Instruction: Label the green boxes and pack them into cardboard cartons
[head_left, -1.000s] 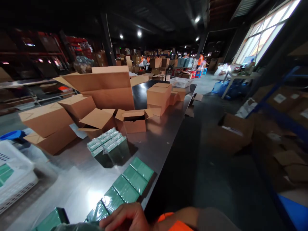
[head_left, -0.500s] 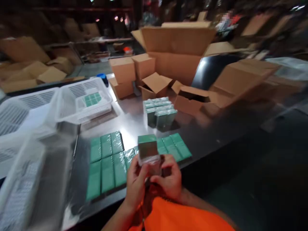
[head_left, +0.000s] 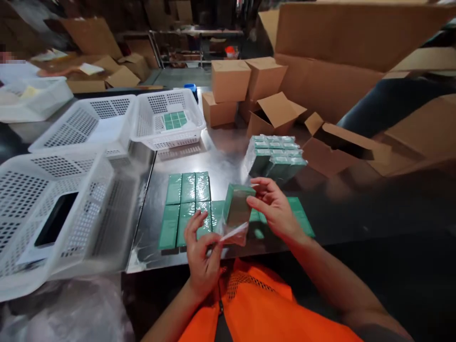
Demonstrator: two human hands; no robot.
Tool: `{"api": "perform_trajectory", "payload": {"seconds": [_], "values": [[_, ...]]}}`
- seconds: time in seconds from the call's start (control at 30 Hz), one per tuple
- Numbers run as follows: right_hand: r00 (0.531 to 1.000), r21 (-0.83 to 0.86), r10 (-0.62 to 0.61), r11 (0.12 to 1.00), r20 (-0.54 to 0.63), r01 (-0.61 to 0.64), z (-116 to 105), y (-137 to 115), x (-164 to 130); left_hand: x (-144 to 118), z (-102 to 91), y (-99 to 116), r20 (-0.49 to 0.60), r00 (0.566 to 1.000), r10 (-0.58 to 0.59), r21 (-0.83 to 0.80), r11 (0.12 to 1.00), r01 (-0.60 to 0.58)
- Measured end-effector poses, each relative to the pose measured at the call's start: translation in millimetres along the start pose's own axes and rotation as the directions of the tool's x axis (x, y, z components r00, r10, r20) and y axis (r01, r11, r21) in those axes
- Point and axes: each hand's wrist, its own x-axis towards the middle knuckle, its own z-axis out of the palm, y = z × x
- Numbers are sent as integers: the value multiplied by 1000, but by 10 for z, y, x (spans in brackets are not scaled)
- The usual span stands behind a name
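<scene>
My right hand [head_left: 272,206] grips a small green box [head_left: 238,205] by its top right corner, above the metal table [head_left: 228,161]. My left hand [head_left: 200,249] pinches the clear plastic wrap [head_left: 233,232] hanging from the bottom of that box. Below them, green boxes [head_left: 187,204] lie flat in rows near the table's front edge. A wrapped bundle of upright green boxes [head_left: 276,156] stands just beyond my right hand.
White perforated baskets [head_left: 57,209] fill the table's left side; the far one [head_left: 167,118] holds several green boxes. Small cardboard cartons [head_left: 245,90], some open, stand behind the bundle, with a large open carton [head_left: 342,52] at the back right. Crumpled plastic film [head_left: 71,308] lies at lower left.
The view swung from the warehouse aisle down to the table. Both hands came up with the green box; the left hand now pulls the wrap off its bottom.
</scene>
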Motion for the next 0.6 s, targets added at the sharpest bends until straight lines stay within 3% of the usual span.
{"api": "perform_trajectory", "payload": {"seconds": [0.07, 0.13, 0.2, 0.23, 0.27, 0.33, 0.37, 0.4, 0.43, 0.53, 0.6], "values": [[997, -20, 45, 999, 63, -44, 65, -5, 326, 2, -103, -1, 52, 992, 118, -43, 992, -115], [990, -108, 121, 988, 73, -113, 114, 40, 714, -63, -190, 28, 134, 977, 163, -224, 966, -131], [983, -235, 174, 959, 51, -158, 137, 147, 1084, -198, -256, 78, 170, 984, 54, -472, 881, 33], [979, -285, 197, 943, 53, -174, 139, 222, 1235, -283, -285, 103, 200, 976, -88, -575, 796, 190], [974, -335, 219, 923, 60, -187, 138, 310, 1355, -370, -313, 122, 252, 930, -268, -642, 673, 368], [963, -430, 254, 881, 83, -195, 137, 511, 1496, -525, -378, 123, 383, 729, -568, -644, 402, 651], [961, -481, 261, 857, 95, -185, 140, 615, 1524, -586, -416, 103, 444, 632, -635, -597, 316, 737], [960, -530, 257, 832, 106, -164, 147, 714, 1533, -637, -458, 68, 492, 571, -657, -545, 280, 791], [962, -576, 245, 806, 120, -134, 158, 803, 1529, -680, -502, 23, 531, 558, -638, -501, 295, 814], [967, -702, 170, 712, 192, 14, 199, 953, 1476, -804, -639, -130, 659, 584, -473, -407, 429, 807], [958, -760, 103, 634, 269, 145, 206, 924, 1413, -892, -726, -209, 735, 546, -403, -351, 463, 814]]}}
